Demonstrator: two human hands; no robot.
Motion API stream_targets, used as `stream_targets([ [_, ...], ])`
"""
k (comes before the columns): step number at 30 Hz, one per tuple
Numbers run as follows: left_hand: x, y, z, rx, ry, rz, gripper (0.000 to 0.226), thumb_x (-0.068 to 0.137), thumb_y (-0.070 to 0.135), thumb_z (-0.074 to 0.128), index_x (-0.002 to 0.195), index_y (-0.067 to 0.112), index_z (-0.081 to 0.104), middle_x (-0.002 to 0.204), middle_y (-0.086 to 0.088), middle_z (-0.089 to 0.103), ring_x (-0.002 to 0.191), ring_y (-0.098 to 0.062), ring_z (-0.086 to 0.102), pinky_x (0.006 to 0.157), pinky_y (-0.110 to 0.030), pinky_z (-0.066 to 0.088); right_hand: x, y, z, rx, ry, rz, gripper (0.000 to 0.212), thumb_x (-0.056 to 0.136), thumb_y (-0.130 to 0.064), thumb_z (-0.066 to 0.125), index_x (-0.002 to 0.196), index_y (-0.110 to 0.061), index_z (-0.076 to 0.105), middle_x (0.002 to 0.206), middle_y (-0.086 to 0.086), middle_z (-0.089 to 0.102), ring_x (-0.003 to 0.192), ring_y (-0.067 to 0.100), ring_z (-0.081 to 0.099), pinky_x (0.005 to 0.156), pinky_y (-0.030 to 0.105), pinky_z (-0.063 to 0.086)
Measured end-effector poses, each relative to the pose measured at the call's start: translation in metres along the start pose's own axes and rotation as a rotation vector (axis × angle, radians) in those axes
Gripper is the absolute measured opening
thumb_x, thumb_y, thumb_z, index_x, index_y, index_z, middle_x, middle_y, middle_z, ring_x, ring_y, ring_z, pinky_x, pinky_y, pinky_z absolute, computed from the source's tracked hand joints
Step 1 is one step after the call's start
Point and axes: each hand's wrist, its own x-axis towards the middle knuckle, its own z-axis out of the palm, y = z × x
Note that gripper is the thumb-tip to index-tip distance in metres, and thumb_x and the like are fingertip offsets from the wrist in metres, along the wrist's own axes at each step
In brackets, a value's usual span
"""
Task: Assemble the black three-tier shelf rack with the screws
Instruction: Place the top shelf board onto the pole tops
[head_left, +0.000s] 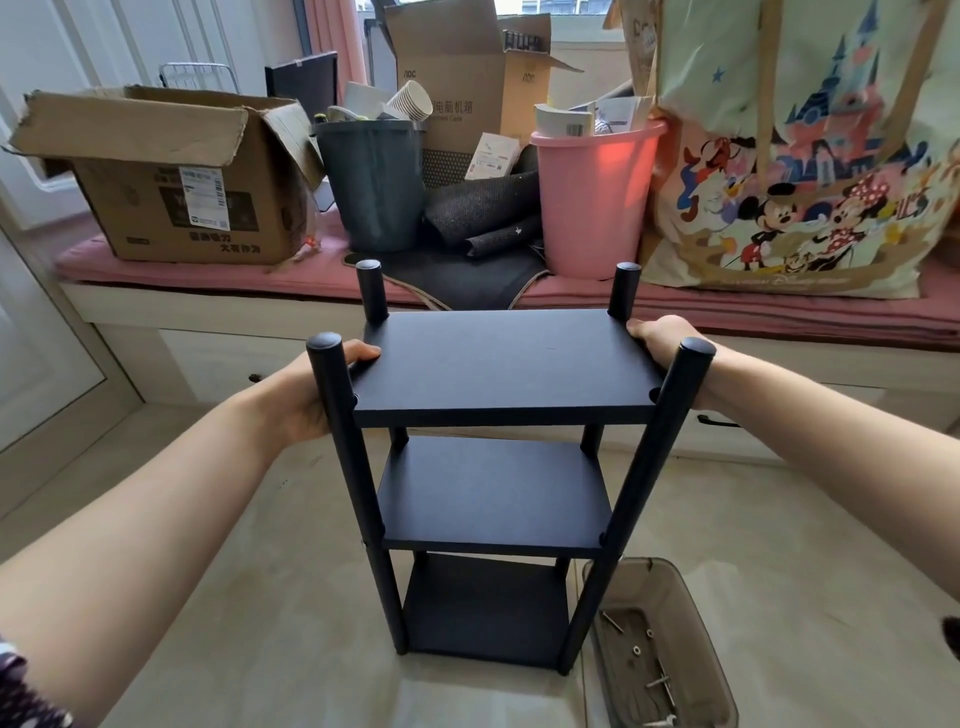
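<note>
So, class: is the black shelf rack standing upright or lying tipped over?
Upright. The rack stands on the floor, three shelves level and stacked, while the left hand and right hand hold its top shelf's ends.

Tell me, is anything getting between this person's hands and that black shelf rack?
Nothing visible does. The left hand and the right hand each grip a short edge of the top board of the shelf rack, thumbs on top. The tray holding screws sits on the floor beside the rack's foot, apart from both hands.
</note>
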Motion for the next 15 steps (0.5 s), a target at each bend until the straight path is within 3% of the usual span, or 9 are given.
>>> stream_targets([
  [10,0.0008,0.0059,0.0007,0.000,0.012,-0.005,0.019,0.095,0.028,0.062,0.087,0.011,0.067,0.065,0.001,0.072,0.049,-0.010,0.067,0.042,-0.019,0.050,0.0052,0.0049,0.0014,0.020,0.028,0.023,0.034,0.102,-0.038,0.048,0.088,-0.008,0.057,0.077,0.007,0.057,0.057,0.021,0.054,0.046,0.022,0.039],
  [15,0.0013,0.0038,0.0050,-0.010,0.031,-0.009,0.021,0.094,0.030,0.063,0.088,0.010,0.067,0.066,0.001,0.072,0.048,-0.011,0.067,0.041,-0.019,0.050,0.0044,0.0088,0.0010,0.009,0.073,0.023,0.039,0.103,-0.042,0.044,0.082,-0.010,0.053,0.071,0.005,0.053,0.052,0.020,0.050,0.033,0.014,0.035],
])
